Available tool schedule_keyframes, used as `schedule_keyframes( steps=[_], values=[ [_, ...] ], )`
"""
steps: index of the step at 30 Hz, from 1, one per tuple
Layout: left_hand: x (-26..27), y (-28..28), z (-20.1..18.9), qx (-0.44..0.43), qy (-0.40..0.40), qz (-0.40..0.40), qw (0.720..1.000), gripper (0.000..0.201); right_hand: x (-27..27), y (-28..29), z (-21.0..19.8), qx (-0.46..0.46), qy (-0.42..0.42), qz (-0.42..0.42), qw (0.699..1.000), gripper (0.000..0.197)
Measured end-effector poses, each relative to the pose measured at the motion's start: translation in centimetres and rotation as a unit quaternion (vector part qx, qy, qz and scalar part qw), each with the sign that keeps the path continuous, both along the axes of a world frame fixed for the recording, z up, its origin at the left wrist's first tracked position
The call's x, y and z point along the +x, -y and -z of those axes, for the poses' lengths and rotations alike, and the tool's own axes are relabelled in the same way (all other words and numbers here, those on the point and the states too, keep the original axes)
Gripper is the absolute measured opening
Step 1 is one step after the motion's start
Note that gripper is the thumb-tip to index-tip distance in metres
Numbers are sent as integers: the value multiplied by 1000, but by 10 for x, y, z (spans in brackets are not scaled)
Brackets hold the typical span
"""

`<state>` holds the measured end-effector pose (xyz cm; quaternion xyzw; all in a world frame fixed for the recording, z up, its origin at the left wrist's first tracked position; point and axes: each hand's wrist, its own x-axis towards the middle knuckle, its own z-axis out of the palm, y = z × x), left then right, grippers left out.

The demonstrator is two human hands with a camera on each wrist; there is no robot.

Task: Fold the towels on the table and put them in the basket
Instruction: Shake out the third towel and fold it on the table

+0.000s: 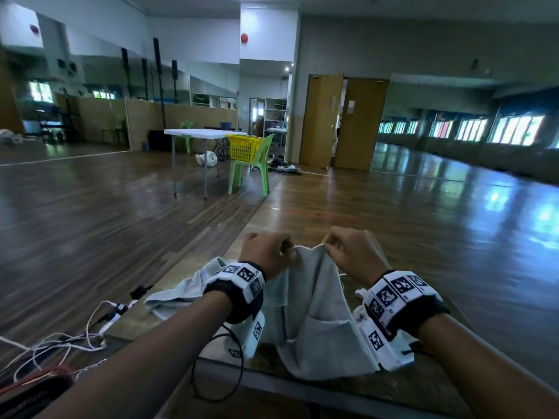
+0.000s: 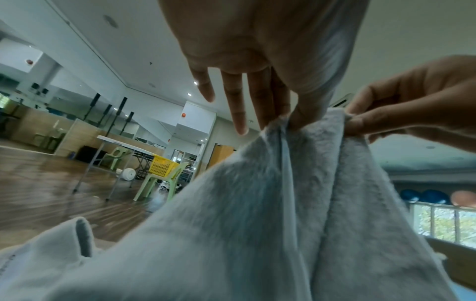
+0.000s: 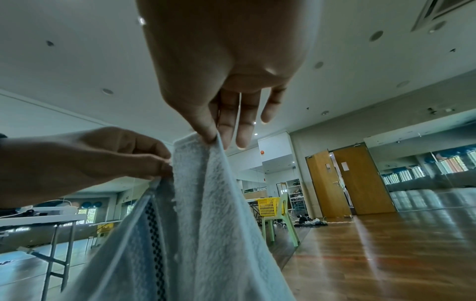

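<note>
A pale grey towel [image 1: 314, 303] hangs lifted above the wooden table [image 1: 402, 385], its lower part bunched on the surface. My left hand [image 1: 269, 255] pinches the towel's top edge between thumb and fingers, seen close in the left wrist view as my left hand [image 2: 291, 120] on the towel [image 2: 257, 213]. A few centimetres to the right my right hand [image 1: 351, 252] pinches the same edge; in the right wrist view my right hand [image 3: 213, 136] grips the towel [image 3: 206, 213]. Another towel [image 1: 178, 288] lies crumpled at the left. A yellow basket [image 1: 243, 146] sits far off on a green chair [image 1: 251, 173].
Cables [image 1: 75, 334] trail on the floor at the left beside the table. A white folding table [image 1: 199, 134] stands next to the green chair across the wooden floor. Brown double doors [image 1: 344, 122] are at the back right.
</note>
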<state>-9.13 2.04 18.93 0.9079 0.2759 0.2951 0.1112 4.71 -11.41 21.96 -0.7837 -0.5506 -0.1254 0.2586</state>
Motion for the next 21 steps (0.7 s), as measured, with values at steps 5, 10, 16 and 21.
schedule_keyframes(
  steps=[5,10,16,21],
  values=[
    [6,24,-8,-11,30,33,999,11,-10,6,-2,-6,-4,-21,1000,4],
    [6,27,8,-85,46,68,993,22,-9,15,2,5,-21,-17,1000,4],
    [8,39,11,-63,55,30,996,5,-11,20,2,8,-9,-23,1000,3],
    [14,48,14,-66,86,47,993,31,-15,23,1,0,-5,-29,1000,5]
  ],
)
